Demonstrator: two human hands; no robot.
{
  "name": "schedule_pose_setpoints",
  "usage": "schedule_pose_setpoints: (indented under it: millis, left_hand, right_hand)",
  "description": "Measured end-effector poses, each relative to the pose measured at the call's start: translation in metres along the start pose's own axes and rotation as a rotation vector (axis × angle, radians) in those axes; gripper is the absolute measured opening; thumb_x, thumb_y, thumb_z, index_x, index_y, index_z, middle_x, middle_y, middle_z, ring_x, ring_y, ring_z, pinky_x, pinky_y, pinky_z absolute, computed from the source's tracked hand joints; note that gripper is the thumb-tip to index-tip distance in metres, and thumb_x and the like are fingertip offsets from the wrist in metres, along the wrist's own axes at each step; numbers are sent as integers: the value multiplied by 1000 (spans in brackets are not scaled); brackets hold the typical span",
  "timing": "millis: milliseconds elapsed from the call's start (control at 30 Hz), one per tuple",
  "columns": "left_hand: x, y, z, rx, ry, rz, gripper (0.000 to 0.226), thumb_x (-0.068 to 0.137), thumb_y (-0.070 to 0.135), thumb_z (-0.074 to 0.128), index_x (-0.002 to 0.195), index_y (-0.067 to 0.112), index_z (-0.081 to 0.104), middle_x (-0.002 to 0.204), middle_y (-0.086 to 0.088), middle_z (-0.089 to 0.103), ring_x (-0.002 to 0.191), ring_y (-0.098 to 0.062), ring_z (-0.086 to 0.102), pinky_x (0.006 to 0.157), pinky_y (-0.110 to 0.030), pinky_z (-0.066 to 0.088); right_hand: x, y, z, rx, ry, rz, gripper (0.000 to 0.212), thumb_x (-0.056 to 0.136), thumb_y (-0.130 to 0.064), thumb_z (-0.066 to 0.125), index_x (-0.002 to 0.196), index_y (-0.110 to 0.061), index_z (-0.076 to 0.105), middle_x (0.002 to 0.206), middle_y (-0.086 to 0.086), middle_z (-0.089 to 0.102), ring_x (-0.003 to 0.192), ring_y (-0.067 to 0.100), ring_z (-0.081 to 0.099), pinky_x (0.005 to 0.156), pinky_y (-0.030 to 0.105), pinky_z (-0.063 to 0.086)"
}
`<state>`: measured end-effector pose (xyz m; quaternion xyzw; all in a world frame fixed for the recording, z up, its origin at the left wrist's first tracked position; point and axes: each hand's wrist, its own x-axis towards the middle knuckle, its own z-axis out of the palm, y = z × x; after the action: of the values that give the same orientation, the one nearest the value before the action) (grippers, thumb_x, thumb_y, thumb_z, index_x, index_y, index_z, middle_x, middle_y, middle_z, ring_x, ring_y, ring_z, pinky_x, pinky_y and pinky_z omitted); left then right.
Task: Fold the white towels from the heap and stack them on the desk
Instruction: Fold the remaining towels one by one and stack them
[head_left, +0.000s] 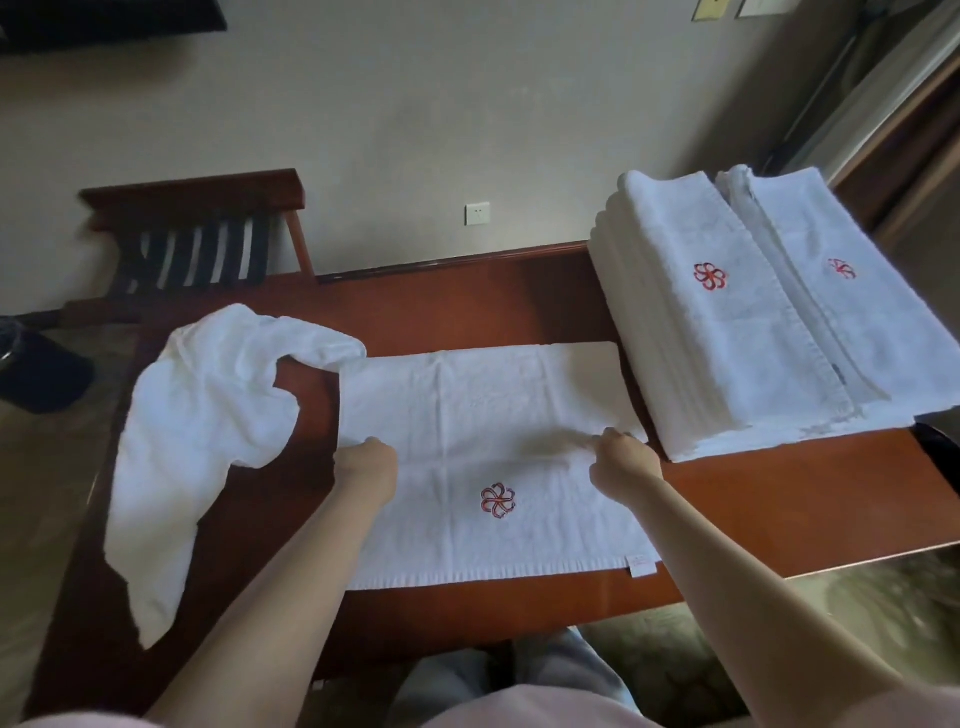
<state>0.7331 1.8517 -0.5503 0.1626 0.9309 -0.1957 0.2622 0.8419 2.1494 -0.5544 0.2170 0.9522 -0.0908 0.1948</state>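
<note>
On the wooden desk (779, 499), a white towel (493, 519) pinched twice

Fingers of the left hand (366, 457) and right hand (626, 457) curl closed on its cloth, midway across. It lies flat at centre. Left lies the crumpled heap (208, 415); far right, the folded stack (727, 322).

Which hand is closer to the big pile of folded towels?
Right. The right hand grips the flat towel just beside the pile; the left hand grips its opposite edge, farther away.

The towels (498, 457) are soft, fuzzy white cloth with red stitching. The desk (769, 514) is shiny, smooth red-brown wood.
</note>
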Motion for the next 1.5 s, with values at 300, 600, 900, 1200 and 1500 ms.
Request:
schedule_pose_setpoints:
  millis: [300,600,900,1200,1500]
  left_hand:
    - [21,67,1,-328,190,414,57,99,32,38,152,21,20,161,-1,4,148,-19,5,115,-37,19]
    - [34,89,-16,-483,527,406,20,88,8,51,102,5,65,135,-17,49,125,-35,45,100,-45,33]
    - [97,74,-29,-481,147,179,58,100,42,29,152,36,4,160,8,-15,146,-20,-18,118,-50,-1]
    - [113,67,-8,-336,106,165,60,93,65,3,140,46,-29,142,19,-47,134,-15,-42,114,-49,-18]
    - [90,83,-14,-475,613,170,51,92,35,38,134,10,55,148,-9,41,136,-28,40,106,-61,31]
  right_hand:
    - [10,-30,10,161,-22,-365,63,82,-5,45,139,-32,49,145,-5,45,131,18,38,102,31,38]
    - [41,-27,8,295,83,-374,44,85,-5,47,121,-22,66,121,2,58,115,21,50,85,31,45]
    - [95,-48,23,200,138,-513,54,100,-26,38,152,-19,24,161,7,13,149,24,7,119,38,6]
    - [127,-2,33,154,275,-88,68,93,-57,12,154,-27,8,162,0,3,149,17,-3,118,42,-7]
    - [102,-60,19,199,242,-364,60,94,-33,26,152,-16,23,160,9,17,148,25,13,116,54,5]
